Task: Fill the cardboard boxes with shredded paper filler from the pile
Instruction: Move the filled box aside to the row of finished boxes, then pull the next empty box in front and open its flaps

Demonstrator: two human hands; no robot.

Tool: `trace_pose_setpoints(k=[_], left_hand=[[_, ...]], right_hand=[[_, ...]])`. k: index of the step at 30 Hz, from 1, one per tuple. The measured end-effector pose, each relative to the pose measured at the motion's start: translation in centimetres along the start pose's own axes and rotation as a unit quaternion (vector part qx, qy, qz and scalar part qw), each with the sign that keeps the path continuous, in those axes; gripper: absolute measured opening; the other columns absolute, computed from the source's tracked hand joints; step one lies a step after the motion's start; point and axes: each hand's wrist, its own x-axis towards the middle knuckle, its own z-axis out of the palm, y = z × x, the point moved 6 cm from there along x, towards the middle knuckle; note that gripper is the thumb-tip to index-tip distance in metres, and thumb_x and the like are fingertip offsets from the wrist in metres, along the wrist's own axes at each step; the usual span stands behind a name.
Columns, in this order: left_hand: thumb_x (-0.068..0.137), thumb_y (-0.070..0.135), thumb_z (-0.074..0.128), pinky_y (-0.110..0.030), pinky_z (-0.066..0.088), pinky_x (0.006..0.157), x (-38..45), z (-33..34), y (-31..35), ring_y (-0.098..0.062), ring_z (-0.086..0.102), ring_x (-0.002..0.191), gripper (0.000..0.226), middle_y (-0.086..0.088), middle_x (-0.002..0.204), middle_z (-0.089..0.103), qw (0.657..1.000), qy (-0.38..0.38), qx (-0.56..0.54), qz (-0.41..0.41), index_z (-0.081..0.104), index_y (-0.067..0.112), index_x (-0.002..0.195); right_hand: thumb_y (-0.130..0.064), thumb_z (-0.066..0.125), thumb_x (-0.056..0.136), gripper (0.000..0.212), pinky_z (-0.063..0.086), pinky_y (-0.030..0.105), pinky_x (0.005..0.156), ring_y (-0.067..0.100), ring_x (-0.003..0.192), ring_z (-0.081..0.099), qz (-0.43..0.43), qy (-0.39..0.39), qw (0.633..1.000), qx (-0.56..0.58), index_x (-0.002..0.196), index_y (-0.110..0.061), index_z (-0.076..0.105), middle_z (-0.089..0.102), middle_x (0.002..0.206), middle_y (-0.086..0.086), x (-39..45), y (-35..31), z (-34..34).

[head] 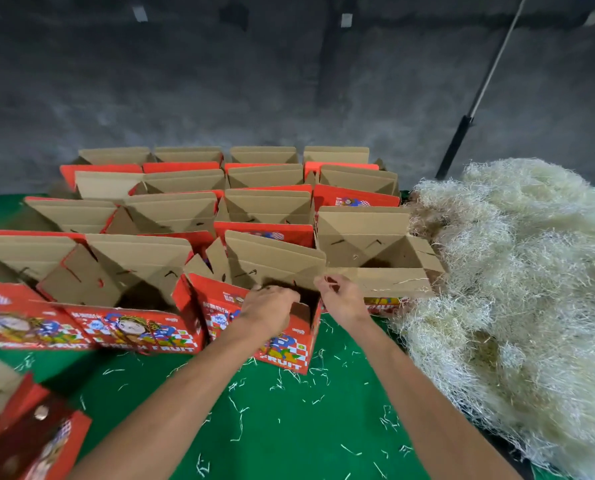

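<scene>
1. My left hand [268, 308] reaches over the near rim of the red printed cardboard box [290, 344] at the front of the rows; its fingers curl down into the dark opening, and I cannot tell whether they hold anything inside.
2. My right hand [341, 299] hovers at the same box's right top corner, fingers loosely bent with thumb and forefinger close together; whether they pinch the edge I cannot tell.
3. This box stands upright on the green felt-like table cover [289, 427], its plain brown corrugated flaps [275, 258] standing open behind my hands.
4. Around it stand many more open red cardboard boxes [192, 209] in tight rows, glossy cartoon print outside, matte brown inside.
5. The pile of pale cream shredded paper filler [517, 271] lies heaped to the right, wiry and tangled, touching the rightmost boxes.
6. Loose pale paper strands [240, 410] lie scattered on the green cover between my forearms.
7. A dark rough wall [219, 81] stands behind the rows.
</scene>
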Motion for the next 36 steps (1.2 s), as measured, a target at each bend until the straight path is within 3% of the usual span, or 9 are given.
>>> trace_pose_setpoints(k=[6,13,17,21,23,27,31,34,36], left_hand=[[0.098,0.014,0.055,-0.042,0.038,0.104,-4.6,1.1,2.7,-0.02,0.062,0.094,0.016,0.005,0.084,0.061,0.999,-0.032,-0.003,0.038,0.067,0.025,0.098],[0.103,0.023,0.046,-0.044,0.038,0.107,-7.9,2.8,7.8,-0.017,0.053,0.118,0.026,0.003,0.121,0.062,0.991,-0.042,-0.043,0.116,0.063,0.032,0.121],[0.103,0.028,0.042,-0.042,0.047,0.097,-8.6,4.5,11.2,-0.017,0.057,0.107,0.025,0.003,0.112,0.062,0.986,-0.058,-0.071,0.14,0.063,0.028,0.115],[0.1,0.053,0.04,-0.039,0.051,0.082,-7.6,5.3,13.4,-0.015,0.06,0.092,0.033,0.009,0.097,0.062,0.981,-0.035,-0.111,0.155,0.064,0.03,0.099],[0.099,0.058,0.039,-0.037,0.05,0.085,-6.3,4.8,13.6,-0.009,0.057,0.094,0.035,0.013,0.101,0.059,0.981,0.018,-0.127,0.147,0.064,0.034,0.104],[0.093,0.046,0.056,-0.045,0.036,0.108,-3.0,4.0,12.8,-0.015,0.038,0.131,0.05,0.006,0.142,0.043,0.983,0.142,0.003,0.118,0.045,0.028,0.139],[0.092,0.037,0.06,-0.044,0.047,0.098,-0.3,5.8,12.5,-0.021,0.058,0.118,0.048,-0.002,0.13,0.061,0.995,0.045,0.034,0.077,0.046,0.026,0.136],[0.093,0.035,0.06,-0.038,0.052,0.085,0.5,6.4,13.3,-0.019,0.066,0.101,0.033,-0.001,0.114,0.069,0.996,0.002,0.035,0.077,0.057,0.029,0.125],[0.092,0.033,0.061,-0.033,0.052,0.078,1.0,6.7,14.0,-0.017,0.065,0.095,0.033,-0.001,0.111,0.068,0.995,-0.044,0.034,0.08,0.058,0.028,0.125]], right_hand=[[-0.031,0.06,0.095,0.013,0.052,0.032,0.079,0.021,0.089,0.065,0.021,0.008,0.999,-0.05,0.093,-0.021,0.067,0.069,0.091,0.001,-1.8,1.9,-0.5],[-0.019,0.066,0.089,0.024,0.055,0.035,0.081,0.03,0.093,0.068,0.034,0.021,0.976,-0.214,0.108,-0.005,0.064,0.07,0.101,0.013,-4.7,3.7,-3.9],[-0.02,0.066,0.088,0.024,0.057,0.041,0.084,0.029,0.09,0.069,0.044,0.024,0.971,-0.234,0.103,-0.002,0.065,0.071,0.098,0.013,-5.9,5.6,-6.8],[-0.015,0.062,0.094,0.028,0.054,0.041,0.087,0.031,0.095,0.064,0.041,0.019,0.956,-0.29,0.118,-0.002,0.054,0.066,0.105,0.014,-7.4,7.6,-9.1],[-0.012,0.059,0.094,0.027,0.054,0.035,0.079,0.027,0.092,0.063,0.032,0.012,0.951,-0.307,0.119,-0.004,0.051,0.062,0.1,0.008,-8.1,8.5,-10.0],[-0.009,0.061,0.089,0.021,0.051,0.025,0.066,0.019,0.078,0.061,0.041,0.005,0.97,-0.239,0.11,-0.01,0.058,0.06,0.083,-0.001,-9.5,9.6,-11.8],[-0.01,0.059,0.09,0.009,0.052,0.02,0.061,0.015,0.074,0.065,0.043,-0.021,0.982,-0.182,0.098,-0.015,0.059,0.066,0.081,-0.003,-11.4,10.7,-13.4],[-0.01,0.057,0.088,0.014,0.035,0.007,0.041,0.005,0.057,0.056,0.036,-0.019,0.986,-0.16,0.077,-0.018,0.058,0.058,0.065,-0.01,-12.9,11.6,-14.6],[-0.009,0.057,0.087,0.009,0.031,0.006,0.039,0.011,0.057,0.055,0.053,-0.018,0.987,-0.153,0.082,-0.015,0.06,0.058,0.068,-0.005,-13.4,12.6,-15.4]])
